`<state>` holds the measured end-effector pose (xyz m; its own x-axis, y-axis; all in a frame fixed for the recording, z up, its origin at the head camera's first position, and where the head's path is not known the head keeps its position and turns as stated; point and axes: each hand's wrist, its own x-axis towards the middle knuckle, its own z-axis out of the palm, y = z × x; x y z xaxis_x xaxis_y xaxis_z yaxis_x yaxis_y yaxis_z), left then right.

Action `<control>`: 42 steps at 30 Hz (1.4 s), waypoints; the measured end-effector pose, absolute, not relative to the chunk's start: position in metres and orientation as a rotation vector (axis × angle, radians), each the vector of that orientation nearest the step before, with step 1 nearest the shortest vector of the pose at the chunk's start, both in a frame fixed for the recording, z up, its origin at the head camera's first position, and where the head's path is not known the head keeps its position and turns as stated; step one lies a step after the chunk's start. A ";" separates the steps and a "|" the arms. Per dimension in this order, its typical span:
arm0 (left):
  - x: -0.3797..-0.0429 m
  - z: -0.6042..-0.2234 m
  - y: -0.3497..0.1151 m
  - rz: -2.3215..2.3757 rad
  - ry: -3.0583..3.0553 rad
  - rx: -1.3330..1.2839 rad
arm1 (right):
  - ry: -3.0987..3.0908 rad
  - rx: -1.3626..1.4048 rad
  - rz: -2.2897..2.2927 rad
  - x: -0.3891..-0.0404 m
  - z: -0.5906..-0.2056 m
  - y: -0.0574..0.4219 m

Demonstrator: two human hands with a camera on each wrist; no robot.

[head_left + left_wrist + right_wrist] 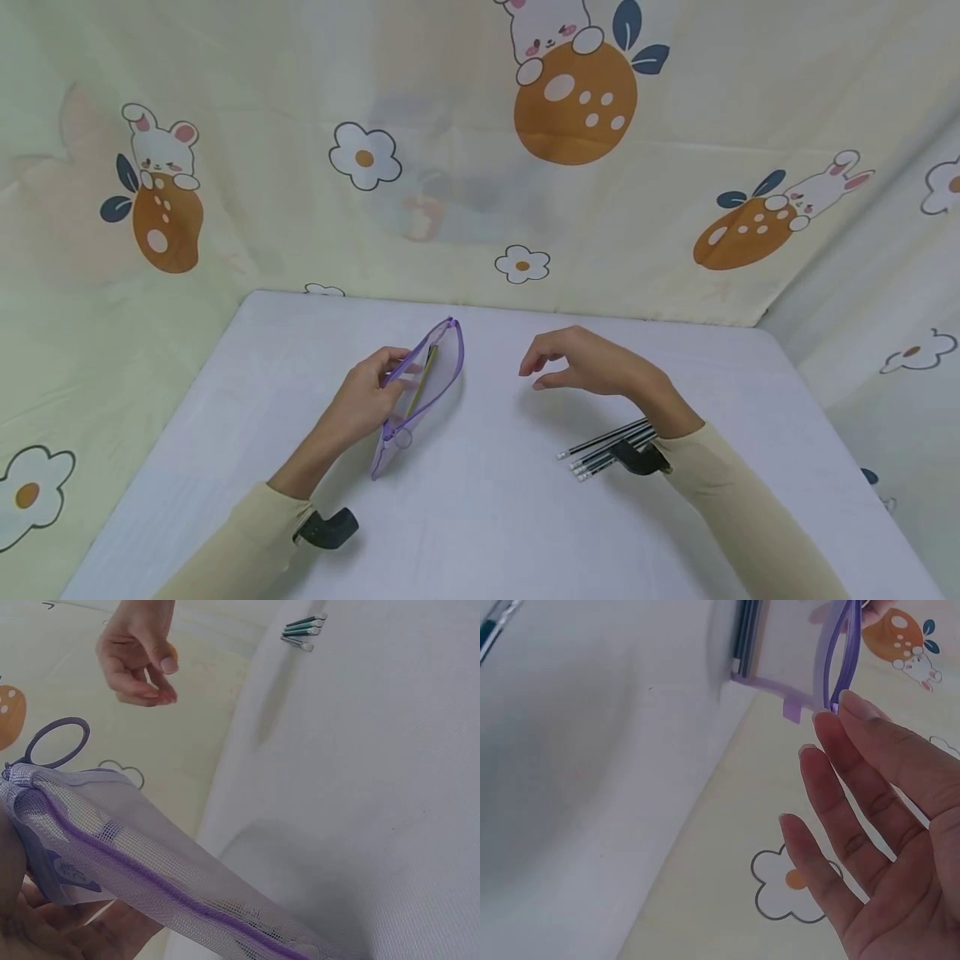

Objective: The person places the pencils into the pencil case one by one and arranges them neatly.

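Observation:
My left hand [365, 393] grips a see-through mesh pencil pouch [142, 847] with purple edging, thumb on one side and fingers on the other. The pouch is tilted, and its mouth gapes. Through it shows a yellow-and-black pencil [422, 382]; in the right wrist view, dark pencils [746, 634] stand near one end of the pouch. A ring-shaped zip pull [58, 742] hangs at the near end. To the right of the pouch, my right hand [588, 361] hovers over the table, fingers loosely bent and holding nothing. Below its wrist lie several dark striped pencils [603, 450].
A white-covered table [480, 517] spans the work area. Behind it and at both sides hangs a cream curtain [450, 67] printed with rabbits and flowers. Dark camera mounts [328, 528] sit at both wrists, the right one overlapping the pencils.

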<state>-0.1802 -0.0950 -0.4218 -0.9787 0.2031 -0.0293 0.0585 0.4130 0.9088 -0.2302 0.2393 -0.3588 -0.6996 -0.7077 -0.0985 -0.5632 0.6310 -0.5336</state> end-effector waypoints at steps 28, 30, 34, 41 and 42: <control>-0.181 -0.423 -0.098 1.641 2.502 0.224 | 2.489 -0.761 -0.736 -0.218 -0.403 0.323; -0.181 -0.423 -0.098 1.635 2.508 0.222 | 2.492 -0.729 -0.732 -0.217 -0.407 0.331; -0.181 -0.423 -0.098 1.613 2.522 0.212 | 2.495 -0.656 -0.711 -0.216 -0.414 0.345; -0.181 -0.422 -0.098 1.613 2.520 0.216 | 2.487 -0.591 -0.716 -0.214 -0.423 0.363; -0.181 -0.422 -0.098 1.615 2.520 0.220 | 2.487 -0.585 -0.716 -0.214 -0.424 0.366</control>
<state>-0.1807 -0.0981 -0.4217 -0.9794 0.1981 -0.0391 0.0473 0.4132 0.9094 -0.2139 0.3656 -0.4241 -0.7917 -0.5157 -0.3274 -0.2629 0.7714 -0.5795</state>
